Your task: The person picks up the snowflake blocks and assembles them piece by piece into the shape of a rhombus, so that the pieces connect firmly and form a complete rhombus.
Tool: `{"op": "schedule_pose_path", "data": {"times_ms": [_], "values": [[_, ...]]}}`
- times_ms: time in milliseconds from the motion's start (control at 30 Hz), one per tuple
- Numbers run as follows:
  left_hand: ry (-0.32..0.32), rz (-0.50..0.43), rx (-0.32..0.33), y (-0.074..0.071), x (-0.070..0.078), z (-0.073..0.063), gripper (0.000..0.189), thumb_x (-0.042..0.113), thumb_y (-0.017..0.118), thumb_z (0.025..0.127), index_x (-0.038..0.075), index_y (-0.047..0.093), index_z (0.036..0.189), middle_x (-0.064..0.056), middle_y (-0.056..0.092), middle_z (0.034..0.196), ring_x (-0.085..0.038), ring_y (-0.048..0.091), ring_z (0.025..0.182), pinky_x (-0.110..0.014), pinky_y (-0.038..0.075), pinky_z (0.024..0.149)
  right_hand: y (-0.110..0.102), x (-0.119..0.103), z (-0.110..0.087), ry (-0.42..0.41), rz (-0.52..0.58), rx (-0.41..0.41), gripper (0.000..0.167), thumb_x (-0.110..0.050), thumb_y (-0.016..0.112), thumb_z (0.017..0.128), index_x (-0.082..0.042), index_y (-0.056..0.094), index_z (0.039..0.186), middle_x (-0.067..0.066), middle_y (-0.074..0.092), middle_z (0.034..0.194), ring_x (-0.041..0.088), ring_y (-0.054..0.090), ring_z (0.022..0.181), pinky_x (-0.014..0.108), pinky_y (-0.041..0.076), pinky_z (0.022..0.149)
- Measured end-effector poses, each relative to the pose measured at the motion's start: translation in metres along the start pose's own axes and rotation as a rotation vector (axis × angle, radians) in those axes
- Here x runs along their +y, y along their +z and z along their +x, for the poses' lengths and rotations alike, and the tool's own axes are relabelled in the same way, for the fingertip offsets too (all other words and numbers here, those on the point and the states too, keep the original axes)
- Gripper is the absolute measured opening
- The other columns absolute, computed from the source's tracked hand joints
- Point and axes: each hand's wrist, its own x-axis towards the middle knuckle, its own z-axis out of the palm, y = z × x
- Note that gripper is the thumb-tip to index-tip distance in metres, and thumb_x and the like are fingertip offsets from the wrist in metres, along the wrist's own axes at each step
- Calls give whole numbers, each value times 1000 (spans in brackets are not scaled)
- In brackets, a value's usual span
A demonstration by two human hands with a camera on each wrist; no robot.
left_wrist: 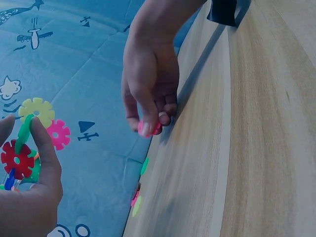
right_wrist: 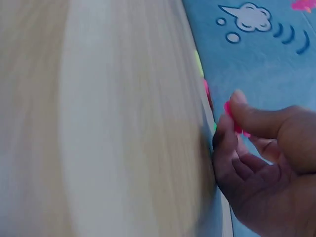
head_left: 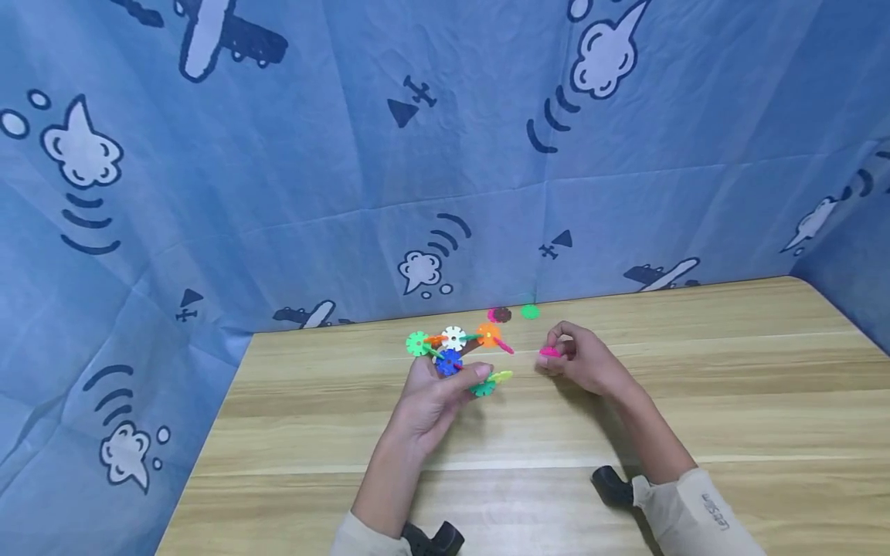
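My left hand holds a chain of joined plastic snowflake discs above the table. In the head view the chain shows a green disc, a white disc, an orange disc and a blue disc. A yellow disc and a red disc of it appear in the left wrist view, the thumb and a finger pinching a green one between them. To the right, apart from the chain, my right hand pinches a single pink snowflake disc between thumb and fingertips.
Near the table's back edge lie a loose brown disc partly over a pink one, and a green disc. A blue printed cloth hangs behind the wood-grain table. Black wrist devices sit at the sleeves.
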Motion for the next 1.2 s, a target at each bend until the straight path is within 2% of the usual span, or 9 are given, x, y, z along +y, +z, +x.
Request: {"op": "schedule_pose_path", "data": {"times_ms": [133,300,467,600,733,933,1067,1200], "values": [[-9,-5,11,1,0,-1,51,-18,69,88,0,54,133,1,76,102,-12,76,86,-26,67,86,-7,0,-7,21,166,-98,27,-3,72,101,4,53,120,16,76,102,17,71,82,27,64,70],[-13,-1,24,1,0,-1,53,-20,67,88,-5,50,136,1,74,103,-12,75,87,-26,68,87,-11,-11,-14,-11,242,-157,36,-4,73,99,7,57,130,16,72,110,18,75,91,32,67,82],[-16,-5,47,1,1,-1,56,-20,69,88,-5,50,139,-1,74,107,-12,76,87,-26,68,87,-15,-24,-21,-31,285,-186,43,-9,76,98,7,59,134,16,73,116,25,78,98,36,67,92],[-17,-12,62,2,2,0,56,-19,70,87,-4,52,138,-1,73,109,-12,75,85,-25,68,85,-17,-30,-25,-45,288,-195,46,-15,80,97,4,62,135,14,74,123,28,79,104,34,65,94],[-14,-18,66,2,2,-1,56,-19,69,87,-5,51,138,-1,70,112,-13,74,84,-26,68,85,-18,-34,-28,-73,296,-200,47,-15,80,97,3,63,137,11,72,130,26,79,109,31,65,95],[-2,-22,62,3,1,-1,54,-21,69,86,-3,53,134,1,70,107,-12,74,84,-26,68,84,-18,-41,-33,-126,336,-206,44,-12,78,98,3,64,138,12,72,132,22,80,105,33,66,95],[-2,-24,61,3,2,-1,55,-21,69,87,-2,53,136,0,70,110,-13,74,86,-27,68,84,-18,-45,-35,-146,355,-220,44,-11,78,98,4,64,137,12,73,129,24,81,100,39,67,94],[-6,-20,65,3,2,-1,54,-20,70,87,-3,52,135,-1,69,111,-13,74,88,-27,68,86,-17,-48,-36,-153,363,-223,44,-8,77,98,6,63,137,10,74,125,26,82,97,38,68,94]]}}
